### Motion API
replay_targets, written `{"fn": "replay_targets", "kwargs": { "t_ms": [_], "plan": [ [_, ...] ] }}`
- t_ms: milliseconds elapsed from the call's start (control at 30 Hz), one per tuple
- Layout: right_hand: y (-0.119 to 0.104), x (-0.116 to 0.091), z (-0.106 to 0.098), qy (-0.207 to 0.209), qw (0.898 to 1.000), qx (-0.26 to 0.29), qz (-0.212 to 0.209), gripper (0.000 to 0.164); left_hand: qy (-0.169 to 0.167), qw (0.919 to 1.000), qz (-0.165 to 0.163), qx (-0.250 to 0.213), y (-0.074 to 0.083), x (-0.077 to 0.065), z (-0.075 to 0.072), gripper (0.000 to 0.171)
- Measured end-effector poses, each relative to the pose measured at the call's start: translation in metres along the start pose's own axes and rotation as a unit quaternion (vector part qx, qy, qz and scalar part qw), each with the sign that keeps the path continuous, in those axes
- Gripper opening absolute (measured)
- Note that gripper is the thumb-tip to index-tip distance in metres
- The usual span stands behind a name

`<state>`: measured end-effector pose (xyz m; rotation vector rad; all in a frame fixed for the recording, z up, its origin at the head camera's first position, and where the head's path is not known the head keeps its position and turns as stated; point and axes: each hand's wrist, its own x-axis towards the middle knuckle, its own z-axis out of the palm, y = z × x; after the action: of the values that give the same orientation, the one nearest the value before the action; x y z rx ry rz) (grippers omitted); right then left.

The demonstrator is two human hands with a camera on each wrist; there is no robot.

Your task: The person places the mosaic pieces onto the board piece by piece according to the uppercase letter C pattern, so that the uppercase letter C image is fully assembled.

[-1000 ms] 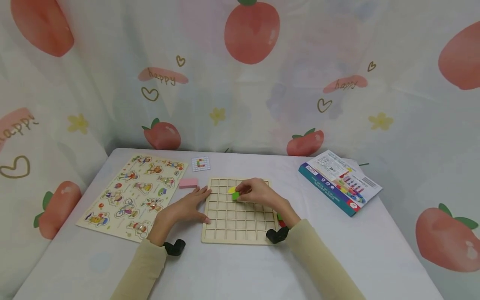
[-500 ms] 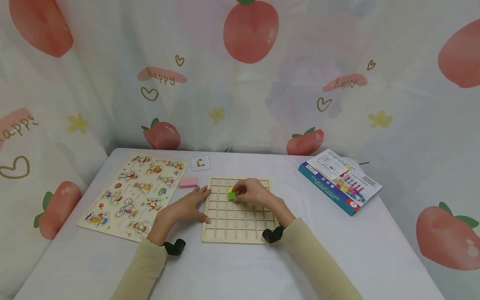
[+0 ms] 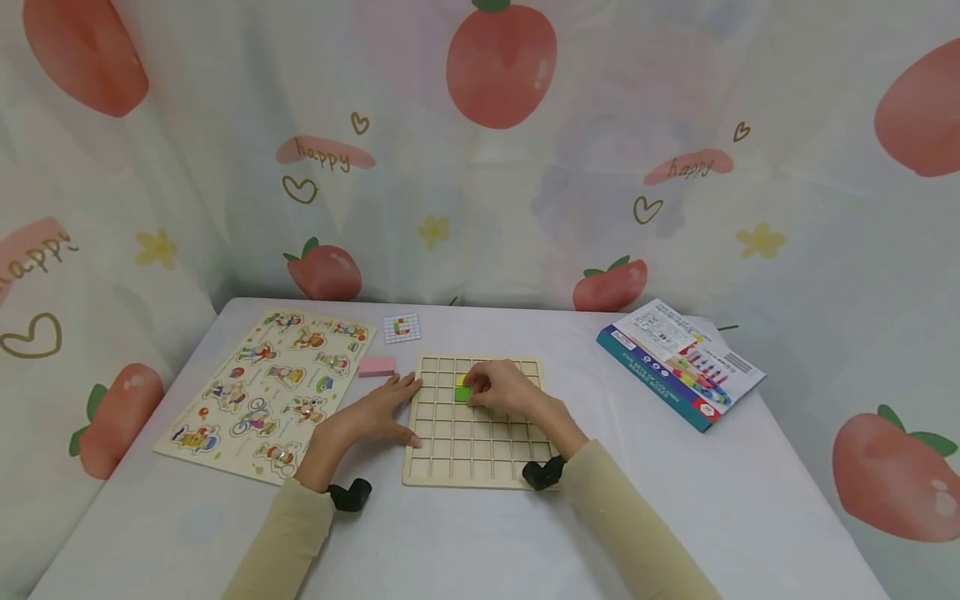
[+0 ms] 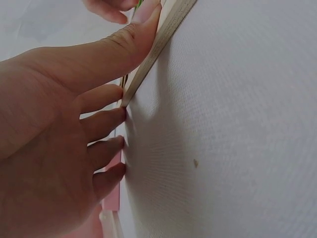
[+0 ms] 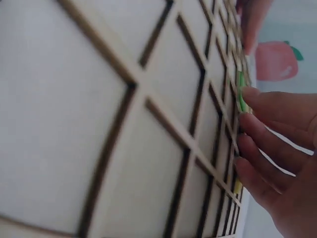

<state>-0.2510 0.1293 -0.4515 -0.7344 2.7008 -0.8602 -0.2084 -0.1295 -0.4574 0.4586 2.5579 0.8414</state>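
A wooden grid board [image 3: 480,467] lies flat on the white-covered table. In one of its upper cells sits a green square block [image 3: 462,394], and a yellow block [image 3: 460,381] shows just behind it, partly covered by fingers. My right hand [image 3: 506,387] is bent over the board, thumb and index finger pinching at the green block's right side. The right wrist view has these fingertips right at the green block's edge [image 5: 241,91]. My left hand [image 3: 378,414] steadies the board's left edge with spread fingers; its thumb [image 4: 133,42] lies along the wooden rim.
Left of the board is a picture puzzle board [image 3: 300,379] with cartoon figures. A pink block [image 3: 377,367] and a small grid-pattern card [image 3: 402,327] lie near its upper right. A printed box [image 3: 678,362] lies at the back right, and a printed curtain [image 3: 510,192] closes off the rear.
The right hand has shifted slightly left with the green block, which has gone from tilted over the grid to level in front of the yellow one. The left hand has stayed put.
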Motion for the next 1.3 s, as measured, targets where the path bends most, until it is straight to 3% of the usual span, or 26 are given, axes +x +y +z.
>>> {"fn": "replay_targets", "kwargs": {
  "t_ms": [300, 667, 933, 1300],
  "plan": [
    [0.003, -0.026, -0.015, 0.056, 0.997, 0.058, 0.001, 0.025, -0.002, 1.0000, -0.004, -0.006, 0.002, -0.001, 0.001, 0.100],
    [0.023, -0.056, -0.029, 0.131, 0.985, 0.098, 0.055, 0.026, 0.000, 1.0000, -0.003, -0.001, 0.000, 0.003, 0.002, 0.101],
    [0.035, -0.066, -0.032, 0.143, 0.980, 0.115, 0.077, 0.027, -0.001, 1.0000, 0.001, 0.000, 0.001, 0.004, 0.003, 0.101],
    [0.049, -0.072, -0.040, 0.122, 0.980, 0.093, 0.128, 0.027, -0.003, 0.9998, 0.012, 0.018, -0.001, 0.001, 0.000, 0.102]
  ]
}}
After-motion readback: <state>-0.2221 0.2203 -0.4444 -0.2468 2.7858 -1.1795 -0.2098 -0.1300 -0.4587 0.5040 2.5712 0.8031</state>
